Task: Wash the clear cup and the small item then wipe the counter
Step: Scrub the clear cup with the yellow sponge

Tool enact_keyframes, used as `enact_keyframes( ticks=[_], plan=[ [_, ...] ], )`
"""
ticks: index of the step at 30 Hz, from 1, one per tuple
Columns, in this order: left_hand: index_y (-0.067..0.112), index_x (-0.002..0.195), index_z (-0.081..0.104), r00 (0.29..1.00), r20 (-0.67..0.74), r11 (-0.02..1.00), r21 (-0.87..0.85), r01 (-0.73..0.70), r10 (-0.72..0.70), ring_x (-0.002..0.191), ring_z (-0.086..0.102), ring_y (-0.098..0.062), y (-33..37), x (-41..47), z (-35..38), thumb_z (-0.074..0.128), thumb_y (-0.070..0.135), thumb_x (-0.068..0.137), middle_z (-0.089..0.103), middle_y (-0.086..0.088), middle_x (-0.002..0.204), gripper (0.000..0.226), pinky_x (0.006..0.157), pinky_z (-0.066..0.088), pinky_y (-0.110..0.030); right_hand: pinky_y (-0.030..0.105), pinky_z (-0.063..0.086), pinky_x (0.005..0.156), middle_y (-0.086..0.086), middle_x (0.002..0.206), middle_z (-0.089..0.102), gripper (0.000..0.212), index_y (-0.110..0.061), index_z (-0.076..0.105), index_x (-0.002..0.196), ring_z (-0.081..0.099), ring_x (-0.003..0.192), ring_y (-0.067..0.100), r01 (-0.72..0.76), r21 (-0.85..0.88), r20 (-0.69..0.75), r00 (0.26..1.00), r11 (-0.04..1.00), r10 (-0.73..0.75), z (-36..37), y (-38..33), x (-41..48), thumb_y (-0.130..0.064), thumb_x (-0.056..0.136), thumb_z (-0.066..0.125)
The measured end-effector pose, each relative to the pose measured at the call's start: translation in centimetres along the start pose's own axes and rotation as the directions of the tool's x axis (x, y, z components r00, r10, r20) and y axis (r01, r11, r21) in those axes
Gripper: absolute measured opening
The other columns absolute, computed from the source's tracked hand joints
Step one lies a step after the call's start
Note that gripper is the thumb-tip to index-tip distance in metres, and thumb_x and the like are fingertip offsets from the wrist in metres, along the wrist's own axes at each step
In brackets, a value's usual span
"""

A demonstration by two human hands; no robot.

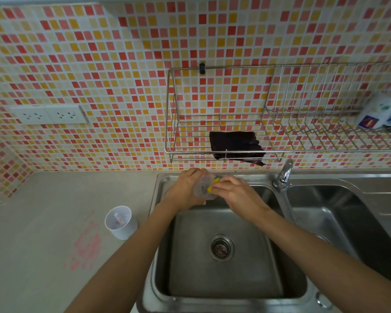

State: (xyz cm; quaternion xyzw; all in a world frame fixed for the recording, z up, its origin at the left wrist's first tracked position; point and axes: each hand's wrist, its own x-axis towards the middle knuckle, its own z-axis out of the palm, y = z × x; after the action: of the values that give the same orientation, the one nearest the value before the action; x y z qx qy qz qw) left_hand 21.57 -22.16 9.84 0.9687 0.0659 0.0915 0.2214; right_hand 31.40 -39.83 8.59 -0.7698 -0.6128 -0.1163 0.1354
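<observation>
Over the back of the left sink basin (221, 283), my left hand (185, 188) grips a clear plastic cup (202, 186), tilted on its side. My right hand (237, 195) presses a yellow sponge (213, 185) into the cup's mouth; most of the sponge is hidden by my fingers. A white cup (121, 222) with a small pinkish item inside stands on the grey counter (43, 222) left of the sink. A pink smear (86, 249) marks the counter in front of the white cup.
A chrome faucet (283, 175) stands between the left basin and the right basin (339, 213). A wire wall rack (224, 152) above the sink holds a dark cloth (235, 144); a packet (379, 114) rests at its right end. Wall sockets (49, 115) sit at left.
</observation>
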Motion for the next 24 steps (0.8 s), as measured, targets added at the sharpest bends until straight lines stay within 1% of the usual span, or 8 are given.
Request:
enact_keyframes(
  ticks=[3, 6, 8, 13, 18, 20, 22, 24],
  plan=[
    [0.018, 0.14, 0.039, 0.999, 0.029, 0.999, -0.045, 0.018, -0.016, 0.129, 0.038, -0.014, 0.1, 0.0, -0.3, 0.085, 0.027, 0.066, 0.045, 0.002, 0.14, 0.088, 0.105, 0.023, -0.021, 0.033, 0.052, 0.081, -0.005, 0.112, 0.069, 0.045, -0.018, 0.07, 0.11, 0.055, 0.104, 0.021, -0.002, -0.018, -0.036, 0.999, 1.0, 0.002, 0.1, -0.3, -0.2, -0.007, 0.067, 0.081],
    [0.021, 0.139, 0.038, 0.997, 0.04, 0.986, -0.153, 0.071, -0.065, 0.126, 0.041, -0.014, 0.0, -0.3, -0.3, 0.085, 0.027, 0.066, 0.046, 0.003, 0.139, 0.088, 0.108, 0.037, -0.034, 0.034, 0.054, 0.081, -0.002, 0.112, 0.069, 0.043, -0.015, 0.07, 0.109, 0.056, 0.105, 0.023, -0.032, 0.0, -0.036, 0.999, 0.999, 0.032, 0.2, -0.7, -0.1, -0.004, 0.068, 0.079],
    [0.021, 0.142, 0.034, 0.996, 0.017, 0.973, -0.209, 0.094, -0.092, 0.128, 0.04, -0.016, 0.0, -0.5, -0.1, 0.084, 0.029, 0.066, 0.044, 0.002, 0.14, 0.091, 0.107, 0.039, -0.039, 0.037, 0.055, 0.082, 0.0, 0.112, 0.069, 0.043, -0.014, 0.07, 0.109, 0.056, 0.106, 0.023, -0.051, 0.009, -0.051, 0.997, 0.999, 0.052, 0.0, -0.9, 0.1, -0.003, 0.069, 0.078],
    [0.014, 0.136, 0.037, 0.989, -0.11, 0.977, -0.196, 0.08, -0.103, 0.123, 0.04, -0.017, 0.3, -0.6, 0.4, 0.089, 0.036, 0.058, 0.045, -0.002, 0.134, 0.095, 0.104, 0.039, -0.034, 0.032, 0.051, 0.09, 0.002, 0.11, 0.07, 0.039, -0.013, 0.071, 0.109, 0.058, 0.107, 0.022, -0.043, 0.088, -0.063, 0.997, 0.995, 0.048, -0.6, -1.8, 0.7, 0.002, 0.073, 0.073],
    [0.012, 0.129, 0.044, 0.993, -0.118, 0.997, -0.079, -0.004, -0.005, 0.112, 0.044, -0.019, -0.4, -1.0, 0.4, 0.089, 0.032, 0.055, 0.042, -0.006, 0.124, 0.089, 0.092, 0.051, -0.038, 0.015, 0.036, 0.096, -0.002, 0.118, 0.067, 0.033, -0.018, 0.068, 0.117, 0.055, 0.111, 0.013, -0.199, 0.333, 0.166, 0.975, 0.922, 0.151, -1.1, -2.0, 1.0, -0.003, 0.09, 0.057],
    [0.016, 0.13, 0.046, 0.996, -0.086, 1.0, -0.017, -0.016, 0.014, 0.113, 0.044, -0.02, -0.6, -1.1, 0.3, 0.087, 0.038, 0.055, 0.046, -0.004, 0.124, 0.088, 0.096, 0.045, -0.043, 0.026, 0.043, 0.096, -0.004, 0.116, 0.068, 0.038, -0.021, 0.069, 0.116, 0.055, 0.111, 0.015, -0.121, 0.244, 0.182, 0.98, 0.962, 0.077, -1.3, -1.5, 1.1, 0.001, 0.086, 0.06],
    [0.021, 0.132, 0.047, 0.998, -0.064, 1.0, 0.024, -0.012, 0.014, 0.116, 0.044, -0.021, -0.7, -1.0, 0.3, 0.083, 0.046, 0.056, 0.049, -0.001, 0.127, 0.089, 0.1, 0.04, -0.045, 0.036, 0.047, 0.091, -0.006, 0.112, 0.069, 0.047, -0.021, 0.069, 0.113, 0.053, 0.113, 0.018, 0.006, 0.047, 0.178, 0.984, 0.999, -0.014, -1.2, -0.9, 1.0, 0.005, 0.074, 0.068],
    [0.023, 0.134, 0.046, 0.998, -0.068, 1.0, 0.021, -0.015, 0.016, 0.119, 0.043, -0.02, -0.5, -0.9, 0.1, 0.084, 0.044, 0.057, 0.049, 0.001, 0.13, 0.088, 0.102, 0.039, -0.042, 0.039, 0.05, 0.088, -0.005, 0.107, 0.069, 0.05, -0.017, 0.07, 0.107, 0.054, 0.111, 0.02, 0.017, -0.048, 0.143, 0.99, 0.999, -0.01, -0.9, -0.4, 0.6, 0.006, 0.063, 0.075]
  ],
)
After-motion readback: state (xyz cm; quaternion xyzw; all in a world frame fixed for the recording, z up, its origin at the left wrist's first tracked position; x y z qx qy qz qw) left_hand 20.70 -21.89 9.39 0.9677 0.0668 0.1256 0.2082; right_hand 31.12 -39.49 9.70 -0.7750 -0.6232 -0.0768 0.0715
